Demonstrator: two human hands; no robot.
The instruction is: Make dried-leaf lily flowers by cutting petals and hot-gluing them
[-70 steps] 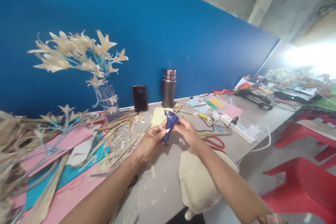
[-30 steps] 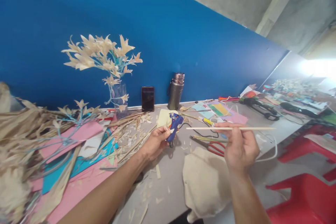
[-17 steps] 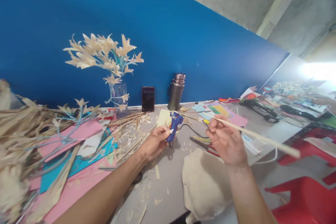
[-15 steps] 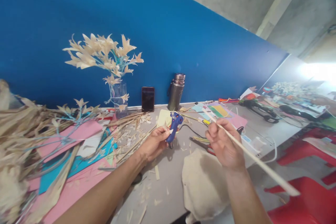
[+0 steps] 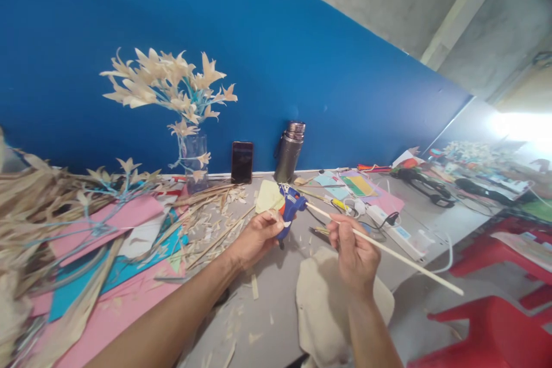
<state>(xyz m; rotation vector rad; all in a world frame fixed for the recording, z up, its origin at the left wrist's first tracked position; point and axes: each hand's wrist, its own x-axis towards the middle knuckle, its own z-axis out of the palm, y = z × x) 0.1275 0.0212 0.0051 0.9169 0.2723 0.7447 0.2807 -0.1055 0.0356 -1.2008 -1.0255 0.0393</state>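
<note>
My left hand (image 5: 257, 240) is closed around a blue glue gun (image 5: 292, 211) with an orange trigger, above the table. A small pale scrap (image 5: 280, 219), perhaps a piece of dried husk, shows at the thumb. In my right hand (image 5: 354, 252) is a long, cream-coloured glue stick (image 5: 401, 256), gripped between thumb and fingers. The stick's far tip meets the back end of the glue gun, and its other end slants down to the right. How far the tip is inside, I cannot tell.
Dried husks (image 5: 26, 207), pink paper (image 5: 142, 293) and shavings cover the left side. Behind stand a vase of husk flowers (image 5: 197, 155), a phone (image 5: 242, 162) and a flask (image 5: 290, 152). A beige cloth bundle (image 5: 317, 299), a power strip (image 5: 397, 230) and red stools (image 5: 495, 333) are on the right.
My right hand has moved slightly down and left, its fingers closing on the glue stick. The stick's tip has come down to the back of the glue gun. The left hand has barely moved.
</note>
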